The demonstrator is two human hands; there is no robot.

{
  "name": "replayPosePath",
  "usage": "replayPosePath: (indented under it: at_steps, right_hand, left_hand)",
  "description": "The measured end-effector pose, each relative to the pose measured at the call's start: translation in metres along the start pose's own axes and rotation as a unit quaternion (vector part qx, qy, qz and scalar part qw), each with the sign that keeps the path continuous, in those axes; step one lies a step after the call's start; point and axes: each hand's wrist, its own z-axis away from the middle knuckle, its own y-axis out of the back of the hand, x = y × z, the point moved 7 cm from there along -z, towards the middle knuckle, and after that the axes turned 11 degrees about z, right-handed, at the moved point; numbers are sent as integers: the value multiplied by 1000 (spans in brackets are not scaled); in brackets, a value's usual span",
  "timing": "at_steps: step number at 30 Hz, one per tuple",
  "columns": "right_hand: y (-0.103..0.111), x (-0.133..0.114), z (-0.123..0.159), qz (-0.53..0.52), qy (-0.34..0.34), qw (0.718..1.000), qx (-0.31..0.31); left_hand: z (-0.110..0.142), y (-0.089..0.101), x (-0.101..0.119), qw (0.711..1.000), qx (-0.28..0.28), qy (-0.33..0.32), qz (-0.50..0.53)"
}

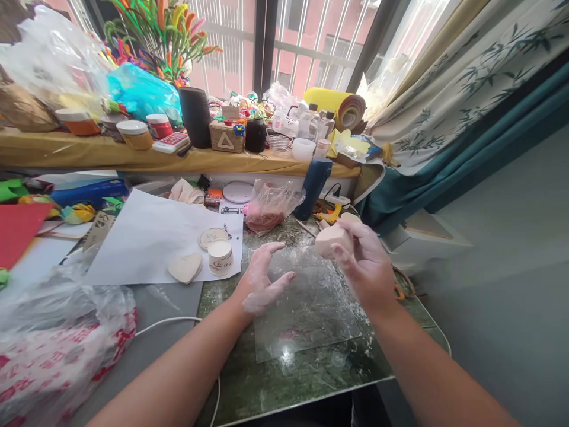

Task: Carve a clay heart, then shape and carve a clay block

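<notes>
My right hand (364,261) is raised over the table and closed around a pale, cream lump of clay (331,240). My left hand (263,279) hovers just above a clear plastic sheet (306,314), fingers spread and dusted white, holding nothing. On the white paper (151,237) to the left lie a cream heart-shaped piece (185,267), a small open round jar (220,257) and its lid (212,238).
A green marble table (275,379) carries a pink-filled plastic bag (269,207), a dark blue bottle (312,187), a white cable (173,323) and a printed plastic bag (53,344) at front left. A cluttered yellow shelf (111,151) runs behind. Curtains (466,89) hang right.
</notes>
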Motion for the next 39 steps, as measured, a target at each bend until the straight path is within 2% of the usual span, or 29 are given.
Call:
replayPosePath:
  at_steps: [2,3,6,8,10,14,17,19,21,23,25,27,30,35,39]
  right_hand:
    - [3,0,3,68,43,997,15]
    - [-6,4,9,84,47,995,-10]
    - [-58,27,40,127,22,976,-174]
    - [-78,39,56,146,2,967,-206]
    - [-87,45,63,155,1,965,-213]
    - [-89,45,56,149,-5,960,-238]
    - [-77,36,36,138,-10,961,-240]
    - [-60,24,19,124,4,973,-192]
    - [-38,11,6,109,33,988,-103]
    - [-26,6,6,102,54,993,-29]
    - [-34,12,16,110,60,991,-42]
    - [-58,24,34,142,62,979,-131]
    - [-77,40,51,180,50,971,-148]
    - [-92,43,56,207,57,958,-192]
    - [-88,35,51,204,99,958,-174]
  left_hand:
    - [-1,0,-6,1000,2,26,3]
    - [-1,0,-7,999,1,35,2]
    - [-2,0,-9,999,1,49,-5]
    - [-1,0,-9,998,-3,55,-13]
    - [-1,0,-10,998,-8,60,-20]
    - [-2,-5,-20,996,-22,87,-27]
    - [-2,-9,-31,992,-41,115,-34]
    - [-3,-11,-35,991,-43,119,-34]
    - [-3,-10,-36,992,-40,118,-29]
    - [-3,-10,-36,992,-40,116,-29]
    - [-3,-10,-34,992,-40,114,-36]
    - [-3,-10,-33,992,-39,113,-43]
    - [-3,-10,-32,991,-40,118,-50]
    - [-3,-11,-30,989,-51,124,-66]
    - [-3,-10,-27,989,-51,117,-71]
